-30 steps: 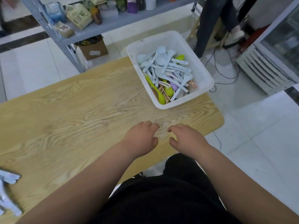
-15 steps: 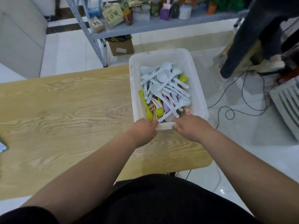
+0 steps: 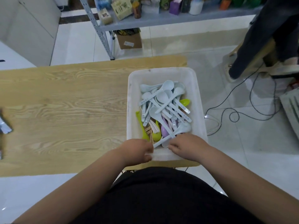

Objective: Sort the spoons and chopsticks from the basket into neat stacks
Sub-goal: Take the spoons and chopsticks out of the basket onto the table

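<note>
Two-handed, gripped the basket [image 3: 161,73] by its near rim, left hand [image 3: 137,151] and right hand [image 3: 186,146] curled over it (right one beside a pale spoon handle [image 3: 161,141]). Found spoons [image 3: 163,99] and chopsticks [image 3: 149,132] jumbled inside the basket, chopsticks toward its near-left corner.

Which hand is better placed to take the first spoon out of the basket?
Right. The right hand reaches over the near rim of the basket, fingers right beside a pale spoon. The left hand grips that rim, so it likely suits steadying.
</note>
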Action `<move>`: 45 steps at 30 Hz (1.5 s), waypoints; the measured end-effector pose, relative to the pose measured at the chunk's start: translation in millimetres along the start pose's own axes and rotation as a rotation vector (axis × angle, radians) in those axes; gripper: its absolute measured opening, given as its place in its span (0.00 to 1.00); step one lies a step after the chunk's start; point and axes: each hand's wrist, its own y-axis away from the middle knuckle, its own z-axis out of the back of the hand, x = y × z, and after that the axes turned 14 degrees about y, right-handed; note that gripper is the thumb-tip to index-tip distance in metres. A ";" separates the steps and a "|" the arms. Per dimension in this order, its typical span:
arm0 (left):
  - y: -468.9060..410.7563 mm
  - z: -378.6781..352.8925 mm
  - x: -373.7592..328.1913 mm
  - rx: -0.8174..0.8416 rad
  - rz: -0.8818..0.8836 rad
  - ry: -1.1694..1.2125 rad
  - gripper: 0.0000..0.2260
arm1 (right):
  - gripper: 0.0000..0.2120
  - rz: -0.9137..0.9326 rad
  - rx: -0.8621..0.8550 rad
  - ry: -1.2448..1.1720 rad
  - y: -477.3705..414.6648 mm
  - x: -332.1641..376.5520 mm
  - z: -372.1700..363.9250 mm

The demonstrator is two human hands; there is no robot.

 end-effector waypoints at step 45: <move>-101.6 85.3 -3.6 -0.450 0.402 0.348 0.05 | 0.04 -0.275 -0.440 -0.817 -19.9 -42.5 22.5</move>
